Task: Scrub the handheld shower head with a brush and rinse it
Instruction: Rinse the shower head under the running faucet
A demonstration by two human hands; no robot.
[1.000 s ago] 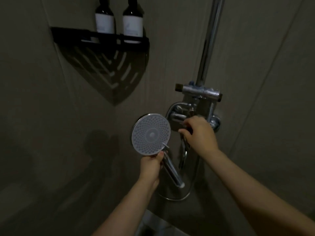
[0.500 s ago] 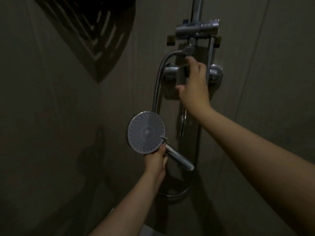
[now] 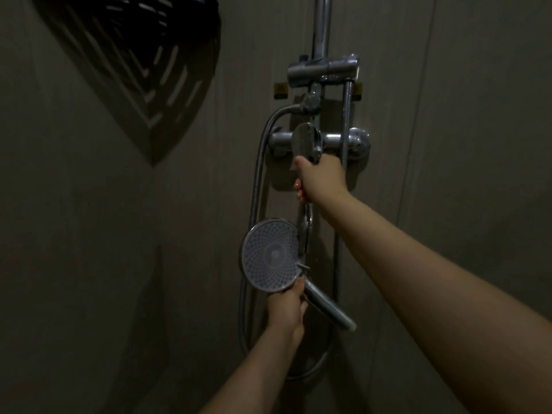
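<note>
Left hand [image 3: 285,312] grips the shower head [image 3: 270,254] at the neck, right where the round face meets the handle. Face points toward the camera, nozzles visible. Handle runs from the face down toward 4 o'clock, free end sticking out past the hand; long axis roughly 10-to-4.

Right hand [image 3: 321,179] is up at 12 o'clock from the shower head, fingers wrapped around the mixer lever [image 3: 307,141] on the chrome valve [image 3: 346,140]. Lever end sits in the palm; exact finger placement partly hidden.

Hose [image 3: 257,174] loops from the fitting under the riser bar [image 3: 321,28], down the left side and back round below the handle. Shadow of a corner rack at 10 o'clock on the wall.

No brush in view, no water visible. My read: rinse stage, right hand about to open the valve.

Key relation: the shower head lies directly below the lever hand, well apart, held only by the left. Face aims at the person, so spray likely comes this way; tilting it down toward 6 o'clock first seems wise.
</note>
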